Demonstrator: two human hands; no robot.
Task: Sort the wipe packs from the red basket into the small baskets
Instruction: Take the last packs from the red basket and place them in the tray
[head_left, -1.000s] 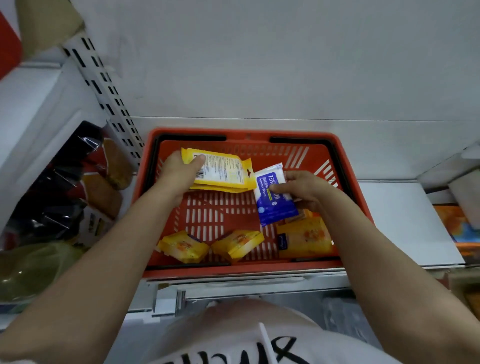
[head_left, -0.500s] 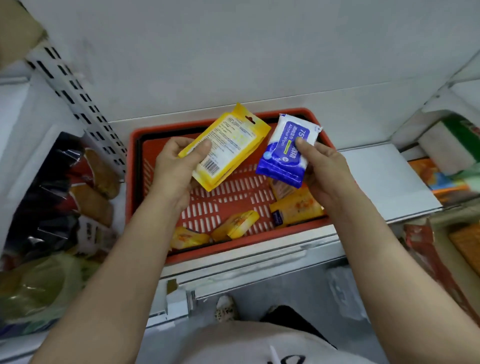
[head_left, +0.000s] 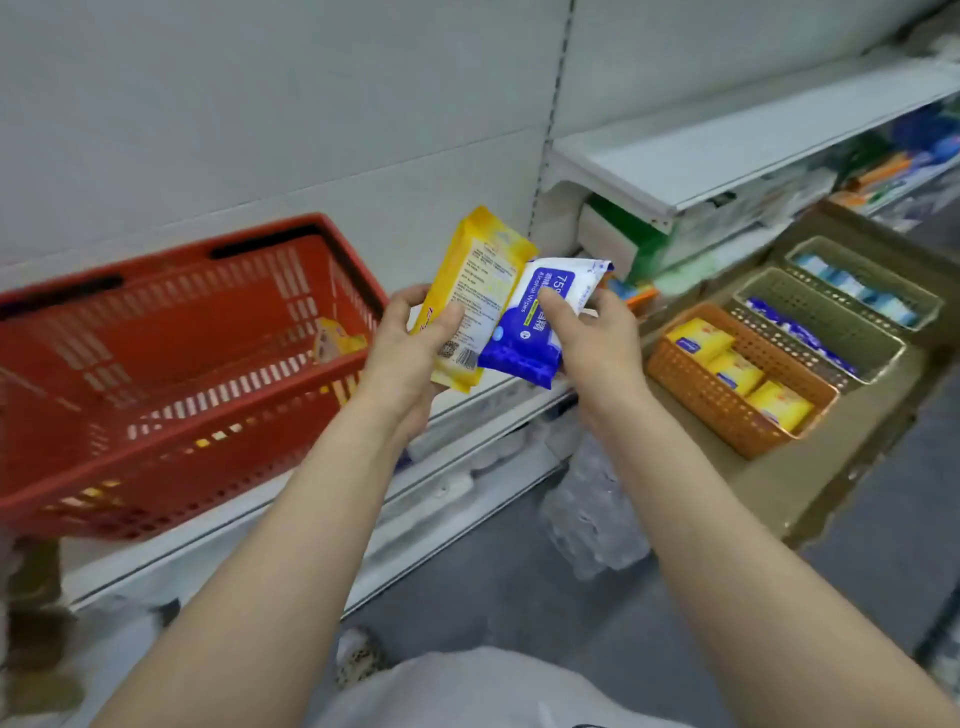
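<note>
A: It's a shop aisle with white metal shelving (head_left: 727, 150) against a pale back panel. The red basket (head_left: 171, 395) sits on the lower shelf to the left, a few yellow packs left inside. Where are the packs in hand?

B: Both are up in the air between the red basket and the small baskets. The left hand (head_left: 410, 343) grips a yellow wipe pack (head_left: 475, 291) by its lower end, thumb across the printed back near the barcode. The right hand (head_left: 597, 343) pinches a blue alcohol wipe pack (head_left: 530, 332), thumb on its face and fingers behind. The two packs overlap at their edges.

A: And where do they go?

B: To the right, on a brown tray, stands an orange basket (head_left: 691, 384) already holding yellow packs, beside an olive basket (head_left: 878, 348) with blue ones, and another olive basket (head_left: 919, 301) behind with light blue packs.

A: How will they handle?

B: I'd judge them light and soft, film pouches that give under the fingers, and a little slippery. Holding across the flat faces near the middle seems safer than the crimped ends.
</note>
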